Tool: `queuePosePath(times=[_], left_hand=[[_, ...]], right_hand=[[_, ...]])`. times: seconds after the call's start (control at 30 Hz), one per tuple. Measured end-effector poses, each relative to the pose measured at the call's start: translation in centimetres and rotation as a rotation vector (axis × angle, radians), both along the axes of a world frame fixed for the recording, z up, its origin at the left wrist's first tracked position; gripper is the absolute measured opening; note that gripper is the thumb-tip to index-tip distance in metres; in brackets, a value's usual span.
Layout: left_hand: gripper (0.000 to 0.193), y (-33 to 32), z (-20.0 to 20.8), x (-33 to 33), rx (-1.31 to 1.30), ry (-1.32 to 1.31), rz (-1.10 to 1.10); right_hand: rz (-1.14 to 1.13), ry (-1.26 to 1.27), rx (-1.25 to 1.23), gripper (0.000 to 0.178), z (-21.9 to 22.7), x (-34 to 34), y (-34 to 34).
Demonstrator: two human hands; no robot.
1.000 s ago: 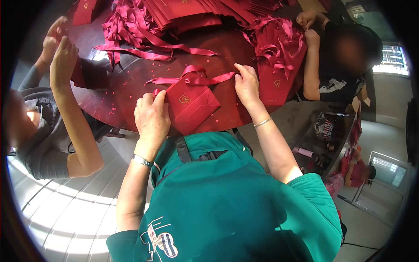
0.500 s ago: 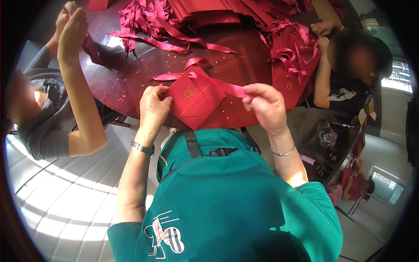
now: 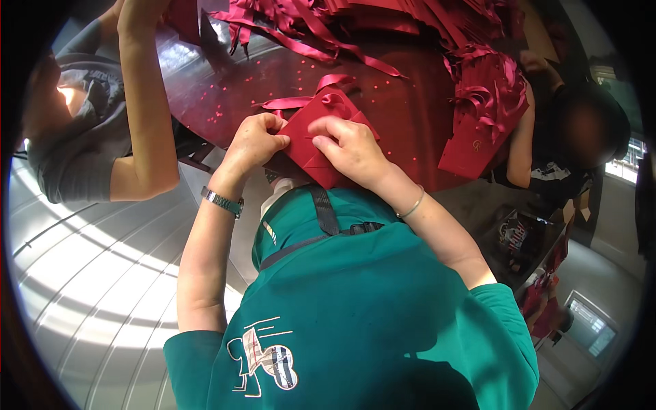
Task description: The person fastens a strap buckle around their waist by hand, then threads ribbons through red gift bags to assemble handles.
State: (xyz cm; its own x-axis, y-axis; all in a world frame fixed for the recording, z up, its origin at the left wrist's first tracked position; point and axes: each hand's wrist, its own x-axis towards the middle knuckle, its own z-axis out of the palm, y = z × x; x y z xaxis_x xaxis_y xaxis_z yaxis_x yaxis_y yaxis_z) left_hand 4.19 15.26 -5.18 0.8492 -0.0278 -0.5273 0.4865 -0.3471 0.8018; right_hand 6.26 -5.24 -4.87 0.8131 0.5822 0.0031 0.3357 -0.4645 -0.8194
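A small red paper bag (image 3: 299, 141) lies tilted like a diamond at the table's near edge, in front of my body. My left hand (image 3: 258, 145) pinches its left edge between thumb and fingers. Across the bag's face rests my right hand (image 3: 354, 152), with thumb and index finger curled toward each other near the middle. Whatever is between those fingertips is hidden. Red ribbon (image 3: 336, 82) loops above the bag's upper corner, and another strand sticks out to the left above my left hand.
Red ribbon-handled bags (image 3: 488, 102) stand bunched at the right on the dark red table (image 3: 410, 89). Loose ribbons (image 3: 307, 34) and stacked red paper (image 3: 403, 17) lie at the back. Small red dots are scattered about. One person sits left, another right.
My right hand has come left and down from beside the bag onto its face. The ribbon end it held out to the right no longer shows. My left hand still pinches the bag's left edge.
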Motion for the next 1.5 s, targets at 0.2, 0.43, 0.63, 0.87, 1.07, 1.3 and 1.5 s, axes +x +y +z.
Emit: queuePosePath(times=[0.2, 0.43, 0.63, 0.87, 1.07, 1.3, 1.5], left_hand=[[0.018, 0.4, -3.1, -0.7, -0.031, -0.015, 0.031], [0.019, -0.2, -2.5, -0.6, -0.207, 0.035, 0.177], [0.017, -1.2, -2.4, -1.1, -0.019, -0.153, 0.153], [0.012, -3.3, -1.0, -1.9, 0.273, -0.481, 0.161], [0.015, -2.6, -2.7, -2.6, 0.102, -0.216, 0.189], [0.016, 0.1, -1.7, -1.8, -0.291, 0.079, 0.258], [0.012, -0.4, -1.6, -1.9, -0.355, 0.107, 0.296]], right_hand=[[-0.103, -0.101, 0.030, 0.009, -1.6, -0.2, 1.8], [-0.151, -0.135, -0.017, 0.008, -1.6, 0.4, 2.9], [-0.188, -0.084, -0.118, 0.008, -1.1, 0.8, 3.2], [-0.063, -0.376, -0.446, 0.010, 0.2, 0.8, 4.5], [-0.085, -0.106, -0.223, 0.012, -0.2, 0.8, 3.7], [-0.173, 0.103, 0.098, 0.016, -0.9, 0.2, 2.7], [-0.178, -0.018, 0.020, 0.012, -0.4, 0.0, 3.0]])
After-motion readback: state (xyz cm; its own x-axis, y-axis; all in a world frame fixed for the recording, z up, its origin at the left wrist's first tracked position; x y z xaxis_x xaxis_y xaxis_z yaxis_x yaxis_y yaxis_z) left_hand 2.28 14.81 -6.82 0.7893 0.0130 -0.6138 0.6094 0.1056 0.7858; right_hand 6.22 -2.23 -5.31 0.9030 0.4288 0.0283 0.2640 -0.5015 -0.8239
